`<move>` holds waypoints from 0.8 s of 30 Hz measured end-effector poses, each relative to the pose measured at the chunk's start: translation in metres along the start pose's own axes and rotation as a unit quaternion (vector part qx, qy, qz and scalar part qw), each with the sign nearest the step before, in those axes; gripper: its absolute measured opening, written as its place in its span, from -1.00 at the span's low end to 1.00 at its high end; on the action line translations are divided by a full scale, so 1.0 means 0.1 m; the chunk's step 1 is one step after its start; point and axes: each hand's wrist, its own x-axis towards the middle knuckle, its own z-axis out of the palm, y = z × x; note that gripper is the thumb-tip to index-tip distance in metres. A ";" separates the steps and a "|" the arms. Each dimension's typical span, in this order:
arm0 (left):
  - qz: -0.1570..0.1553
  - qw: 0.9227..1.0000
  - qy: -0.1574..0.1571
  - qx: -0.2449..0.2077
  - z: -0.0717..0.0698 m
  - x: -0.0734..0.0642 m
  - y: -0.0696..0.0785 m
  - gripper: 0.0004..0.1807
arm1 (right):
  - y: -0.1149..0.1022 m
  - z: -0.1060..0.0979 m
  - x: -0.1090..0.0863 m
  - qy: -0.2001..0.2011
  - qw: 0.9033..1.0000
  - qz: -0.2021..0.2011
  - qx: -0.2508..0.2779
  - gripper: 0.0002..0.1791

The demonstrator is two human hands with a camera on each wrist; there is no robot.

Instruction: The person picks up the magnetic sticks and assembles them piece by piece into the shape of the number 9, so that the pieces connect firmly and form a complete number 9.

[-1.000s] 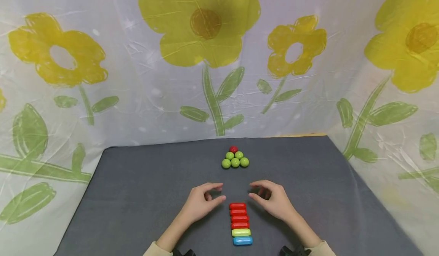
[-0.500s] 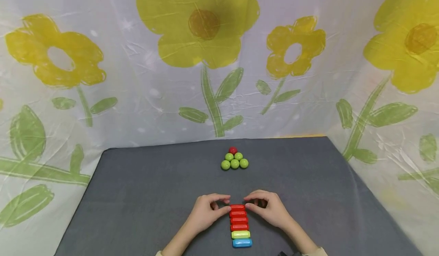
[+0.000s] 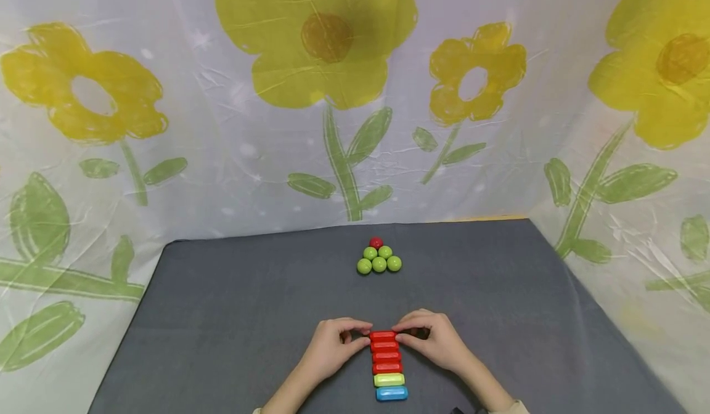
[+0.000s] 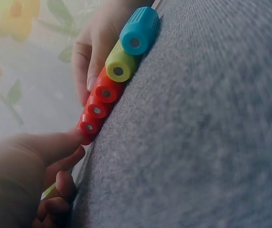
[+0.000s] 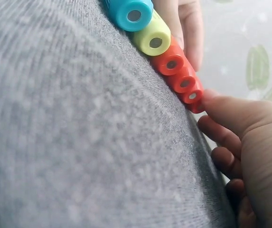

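Note:
Several red plastic rods lie side by side in a column, followed by a yellow-green rod (image 3: 389, 379) and a blue rod (image 3: 391, 393) nearest the person. At the column's far end, my left hand (image 3: 331, 343) pinches the left end of the farthest red rod (image 3: 383, 336) with thumb and fingers. My right hand (image 3: 435, 340) pinches that rod's other end. Both wrist views show round silvery discs set in the rod ends; the thumbs hide the ends of the farthest one. The blue rod (image 4: 139, 29) looks thicker than the red ones.
Farther back on the dark grey cloth-covered table (image 3: 249, 291), several green balls (image 3: 379, 264) and one red ball (image 3: 376, 242) form a triangle, red at its far tip. A flower-printed curtain (image 3: 233, 155) encloses the back and sides.
Both hands have moved inward and toward the person, from beside the column's far end onto the two ends of the farthest red rod. Balls and other rods stay in place.

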 end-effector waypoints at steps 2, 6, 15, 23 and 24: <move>-0.002 1.000 0.002 0.004 0.00 0.00 0.00 -0.80 | 0.00 0.00 0.01 -0.001 1.000 -0.005 -0.001 -0.85; -0.001 1.000 0.004 0.012 0.02 0.00 0.01 -0.82 | 0.00 0.01 0.01 -0.003 1.000 -0.014 -0.005 -0.85; -0.006 0.999 0.015 0.028 0.06 -0.01 0.02 -0.86 | 0.02 0.03 0.01 0.003 1.000 -0.021 -0.014 -0.87; 0.001 0.999 0.024 0.038 0.07 -0.01 0.03 -0.88 | 0.03 0.05 0.03 0.002 1.000 -0.018 -0.023 -0.86; 0.003 0.999 0.027 0.037 0.07 0.00 0.03 -0.88 | 0.03 0.05 0.04 0.001 1.000 -0.018 -0.025 -0.86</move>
